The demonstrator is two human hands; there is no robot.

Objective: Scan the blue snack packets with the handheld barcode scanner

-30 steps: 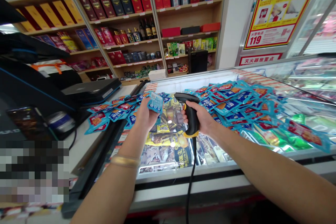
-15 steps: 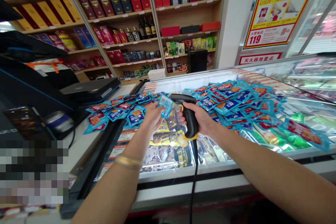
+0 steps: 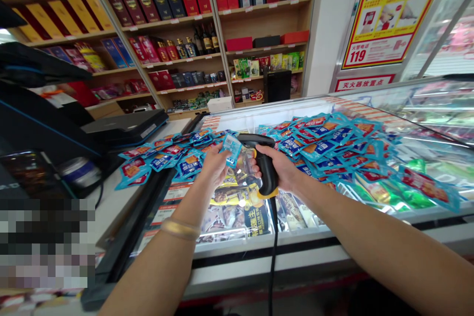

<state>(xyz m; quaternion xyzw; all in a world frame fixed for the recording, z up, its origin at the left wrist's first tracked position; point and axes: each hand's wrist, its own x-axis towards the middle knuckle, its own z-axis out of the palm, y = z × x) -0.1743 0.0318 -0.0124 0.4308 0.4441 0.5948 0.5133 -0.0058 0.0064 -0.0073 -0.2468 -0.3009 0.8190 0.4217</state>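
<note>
My left hand [image 3: 216,164] pinches a small light-blue packet [image 3: 231,150], its printed back facing up. My right hand [image 3: 274,168] is wrapped round the handle of a black and yellow barcode scanner [image 3: 267,173], whose head points left, close to the packet. A cable hangs down from the scanner. To the right, a large heap of blue and red snack packets [image 3: 322,145] lies on the freezer's glass top. A smaller pile of the same packets [image 3: 190,163] spreads out to the left of my left hand.
The glass-topped freezer [image 3: 296,248] holds bagged frozen goods. At the left are a black flat device [image 3: 128,126], a phone [image 3: 33,173] and a dark checkout machine. Shelves of boxes and bottles [image 3: 185,49] stand behind. A red and yellow poster [image 3: 392,15] hangs at the right.
The view has shifted slightly. The packet in my left hand has tilted a little; both hands keep their hold and stay close together.
</note>
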